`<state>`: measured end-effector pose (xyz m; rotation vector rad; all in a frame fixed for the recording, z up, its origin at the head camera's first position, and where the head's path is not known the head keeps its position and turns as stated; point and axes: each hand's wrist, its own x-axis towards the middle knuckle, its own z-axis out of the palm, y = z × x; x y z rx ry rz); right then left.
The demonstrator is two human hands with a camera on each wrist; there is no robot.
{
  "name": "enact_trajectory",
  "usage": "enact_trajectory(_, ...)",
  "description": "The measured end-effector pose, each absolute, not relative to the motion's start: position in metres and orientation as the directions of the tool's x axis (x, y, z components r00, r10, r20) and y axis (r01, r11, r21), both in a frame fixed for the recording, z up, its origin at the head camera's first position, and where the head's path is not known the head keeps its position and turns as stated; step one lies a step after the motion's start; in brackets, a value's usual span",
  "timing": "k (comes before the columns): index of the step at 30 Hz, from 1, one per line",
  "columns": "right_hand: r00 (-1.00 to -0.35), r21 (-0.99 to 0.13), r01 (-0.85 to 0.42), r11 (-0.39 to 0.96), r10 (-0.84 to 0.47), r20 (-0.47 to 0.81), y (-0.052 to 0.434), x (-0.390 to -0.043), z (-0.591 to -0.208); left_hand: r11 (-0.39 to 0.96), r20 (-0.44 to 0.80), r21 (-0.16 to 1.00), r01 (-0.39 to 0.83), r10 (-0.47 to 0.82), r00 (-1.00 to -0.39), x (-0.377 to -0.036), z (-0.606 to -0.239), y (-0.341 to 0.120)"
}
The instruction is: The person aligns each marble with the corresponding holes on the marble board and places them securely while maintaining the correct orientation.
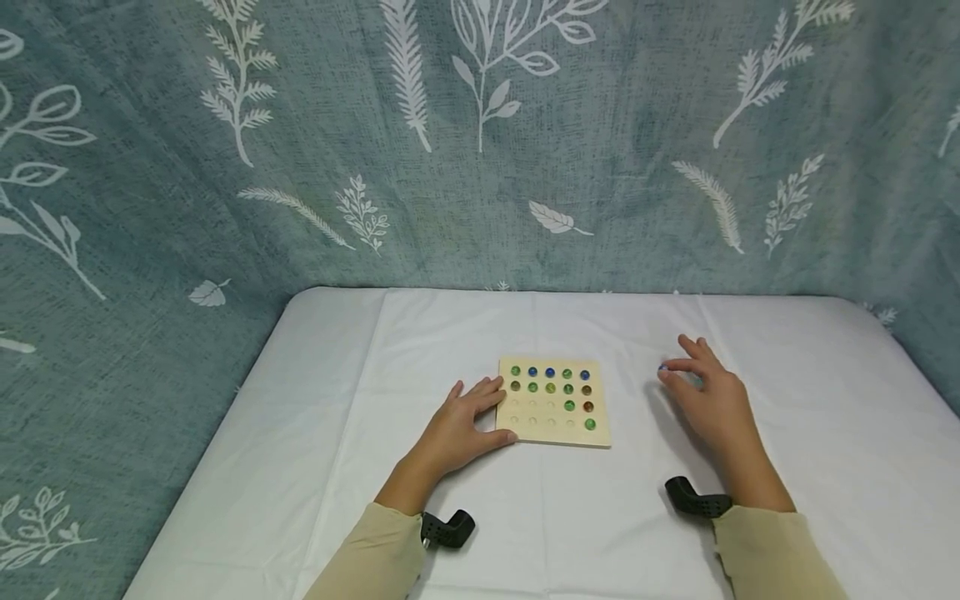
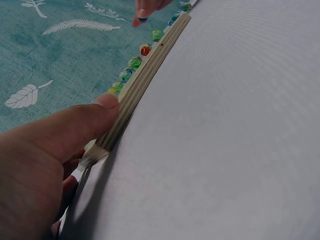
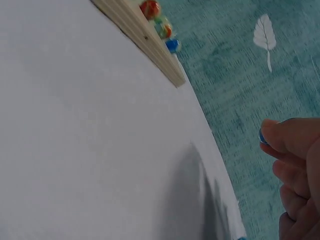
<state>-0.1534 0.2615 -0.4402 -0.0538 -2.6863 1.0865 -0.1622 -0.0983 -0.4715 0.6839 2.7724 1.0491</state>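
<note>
A square wooden board (image 1: pixel 553 434) with rows of dimples lies on the white table; green, blue and brown marbles (image 1: pixel 550 387) fill its far rows and right side. My left hand (image 1: pixel 465 421) rests against the board's left edge, thumb (image 2: pixel 85 122) pressed on the near corner of the board (image 2: pixel 145 75), fingers laid on its top. My right hand (image 1: pixel 705 392) hovers to the right of the board, pinching a small blue marble (image 1: pixel 662 367) at its fingertips. The same blue marble (image 3: pixel 261 137) peeks out between the fingertips in the right wrist view, away from the board (image 3: pixel 142 35).
The white tablecloth (image 1: pixel 337 400) covers the whole table. A teal cloth with white leaf prints (image 1: pixel 480 142) hangs behind and down the left side. A black wrist mount (image 1: pixel 447 528) sits at each sleeve.
</note>
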Motion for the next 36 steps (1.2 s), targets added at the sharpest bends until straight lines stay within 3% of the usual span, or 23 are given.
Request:
enact_trajectory(7, -0.976, -0.659, -0.158, 0.735, -0.014, 0.218, 0.217, -0.155, -0.433, 0.666, 0.057, 0.651, 0.365, 0.436, -0.898, -0.162, -0.471, -0.097)
enact_trajectory(20, -0.973, -0.652, -0.229, 0.723, -0.180, 0.142, 0.164, -0.156, -0.442, 0.674, 0.066, 0.625, 0.394, 0.457, -0.887, -0.162, -0.472, -0.096)
enact_trajectory(36, -0.967, -0.640, -0.247, 0.727, -0.232, 0.109, 0.146, -0.155, -0.445, 0.676, 0.069, 0.613, 0.410, 0.471, -0.879, -0.161, -0.472, -0.097)
